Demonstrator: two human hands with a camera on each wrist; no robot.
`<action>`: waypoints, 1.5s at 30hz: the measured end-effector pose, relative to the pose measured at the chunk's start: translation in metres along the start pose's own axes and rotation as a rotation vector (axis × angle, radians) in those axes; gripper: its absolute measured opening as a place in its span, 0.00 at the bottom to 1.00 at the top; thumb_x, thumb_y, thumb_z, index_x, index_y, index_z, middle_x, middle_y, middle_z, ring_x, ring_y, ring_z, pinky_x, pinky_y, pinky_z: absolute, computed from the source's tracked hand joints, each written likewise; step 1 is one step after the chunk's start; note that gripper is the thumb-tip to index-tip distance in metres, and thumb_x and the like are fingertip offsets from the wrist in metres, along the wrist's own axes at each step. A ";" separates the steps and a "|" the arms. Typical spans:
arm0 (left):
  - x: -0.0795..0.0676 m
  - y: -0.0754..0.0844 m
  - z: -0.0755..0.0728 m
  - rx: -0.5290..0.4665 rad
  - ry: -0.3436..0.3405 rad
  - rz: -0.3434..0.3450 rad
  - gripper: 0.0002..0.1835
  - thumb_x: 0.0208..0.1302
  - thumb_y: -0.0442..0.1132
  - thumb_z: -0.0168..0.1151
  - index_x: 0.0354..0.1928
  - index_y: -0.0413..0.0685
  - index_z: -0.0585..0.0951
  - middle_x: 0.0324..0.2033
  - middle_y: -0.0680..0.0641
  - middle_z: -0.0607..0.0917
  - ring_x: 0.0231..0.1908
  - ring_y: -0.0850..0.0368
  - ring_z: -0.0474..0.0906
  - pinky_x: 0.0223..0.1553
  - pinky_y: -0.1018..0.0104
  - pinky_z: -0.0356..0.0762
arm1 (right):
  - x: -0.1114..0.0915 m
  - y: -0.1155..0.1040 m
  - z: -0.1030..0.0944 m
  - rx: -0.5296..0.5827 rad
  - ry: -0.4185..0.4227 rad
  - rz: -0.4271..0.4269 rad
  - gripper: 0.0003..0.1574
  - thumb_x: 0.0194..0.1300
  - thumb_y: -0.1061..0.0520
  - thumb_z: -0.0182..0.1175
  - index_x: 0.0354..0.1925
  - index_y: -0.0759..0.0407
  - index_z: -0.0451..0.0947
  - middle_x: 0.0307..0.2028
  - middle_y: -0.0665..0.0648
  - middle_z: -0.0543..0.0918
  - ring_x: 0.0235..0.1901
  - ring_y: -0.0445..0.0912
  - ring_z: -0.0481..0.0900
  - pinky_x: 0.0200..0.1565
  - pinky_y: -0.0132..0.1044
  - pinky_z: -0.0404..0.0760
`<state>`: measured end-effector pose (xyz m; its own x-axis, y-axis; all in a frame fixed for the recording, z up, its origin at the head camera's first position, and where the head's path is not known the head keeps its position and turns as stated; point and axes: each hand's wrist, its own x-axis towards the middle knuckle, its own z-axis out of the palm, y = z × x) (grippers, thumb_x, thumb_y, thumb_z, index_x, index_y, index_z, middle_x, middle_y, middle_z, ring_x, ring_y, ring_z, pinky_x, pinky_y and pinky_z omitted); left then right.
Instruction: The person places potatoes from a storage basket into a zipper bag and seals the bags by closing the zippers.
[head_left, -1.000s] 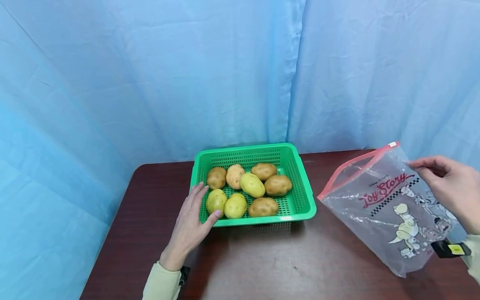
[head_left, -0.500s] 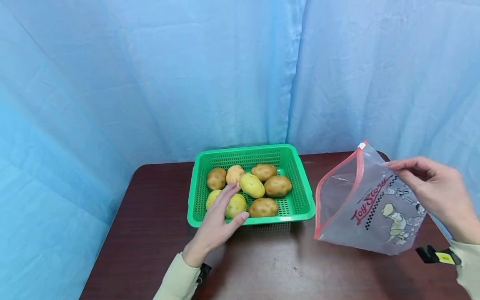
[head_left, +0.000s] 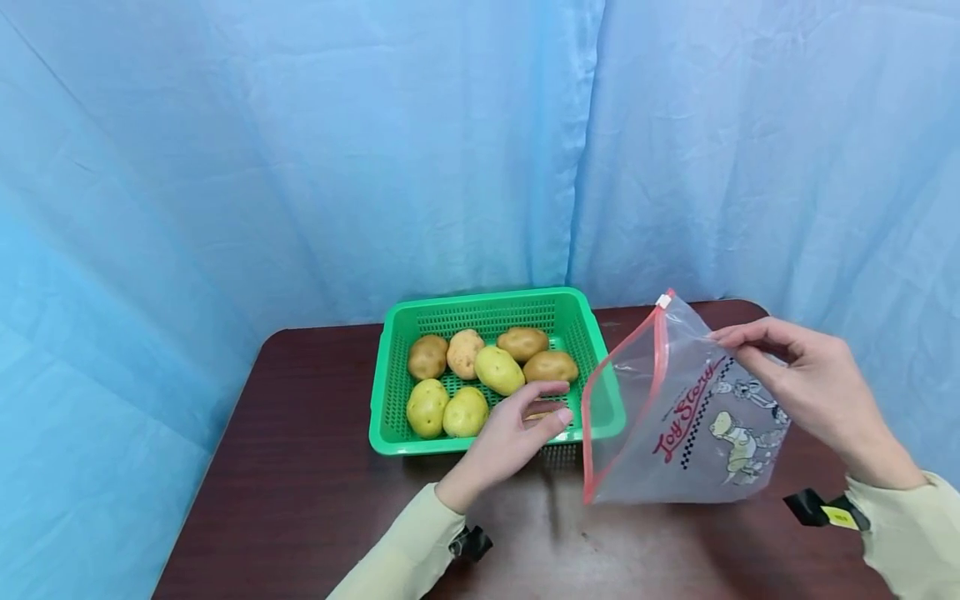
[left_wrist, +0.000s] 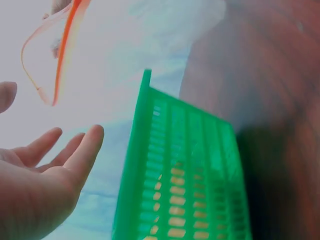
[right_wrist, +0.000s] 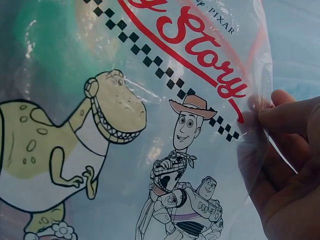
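In the head view my right hand (head_left: 810, 383) pinches the side edge of a clear zipper bag (head_left: 675, 433) with red trim, a white slider and cartoon print. The bag's mouth gapes to the left, overlapping the basket's right front corner in this view. My left hand (head_left: 513, 433) is over the front rim of the green basket (head_left: 420, 446), its fingers relaxed and pointing at the bag's mouth. Nothing is between its fingers and thumb (left_wrist: 7, 96). Several potatoes (head_left: 498, 371) lie in the basket; my left hand partly hides one near the front.
The basket stands on a dark reddish-brown table (head_left: 300, 467) near its back edge. Light blue curtains (head_left: 420, 150) hang behind and to the left of the table. Both wrists carry black straps.
My right hand has brought the bag leftward to the basket, and its mouth has widened. My left hand has moved right from the basket's left front corner, across the potatoes, toward the bag.
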<state>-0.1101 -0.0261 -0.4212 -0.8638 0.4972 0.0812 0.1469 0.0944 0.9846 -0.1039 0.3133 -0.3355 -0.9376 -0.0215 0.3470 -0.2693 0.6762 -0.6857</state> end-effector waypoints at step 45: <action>0.013 -0.009 0.063 -0.516 0.239 -0.097 0.11 0.65 0.24 0.66 0.49 0.28 0.83 0.36 0.48 0.85 0.28 0.63 0.86 0.37 0.64 0.87 | 0.015 -0.053 0.090 -0.388 -0.261 -0.054 0.24 0.66 0.39 0.68 0.27 0.54 0.74 0.18 0.48 0.70 0.16 0.42 0.66 0.20 0.37 0.66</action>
<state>-0.0922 0.0339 -0.4386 -0.9553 0.2929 -0.0401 -0.1412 -0.3330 0.9323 -0.1239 0.2111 -0.3510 -0.9619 -0.2148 0.1693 -0.2635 0.8932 -0.3644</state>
